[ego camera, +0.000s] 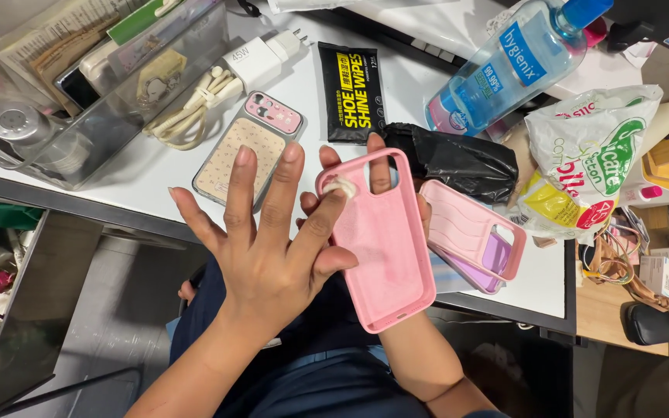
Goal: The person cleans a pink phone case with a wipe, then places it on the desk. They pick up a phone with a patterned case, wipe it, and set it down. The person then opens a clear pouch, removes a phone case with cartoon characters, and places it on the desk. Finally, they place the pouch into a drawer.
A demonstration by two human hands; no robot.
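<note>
Holding the pink phone case [385, 248] in my right hand [381, 174], grip clenched around it from behind, just off the worktop's [156, 166] front edge. My left hand [269, 248] is pressing a small white wipe [340, 186] against the case's top corner, fingers spread. A second pink case [470, 232] is lying near the front edge.

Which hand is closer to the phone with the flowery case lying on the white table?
Left. The left hand spreads its fingers just beside the flowery-cased phone, fingertips near its lower edge. The right hand is farther right, behind the pink silicone phone case that it holds.
</note>
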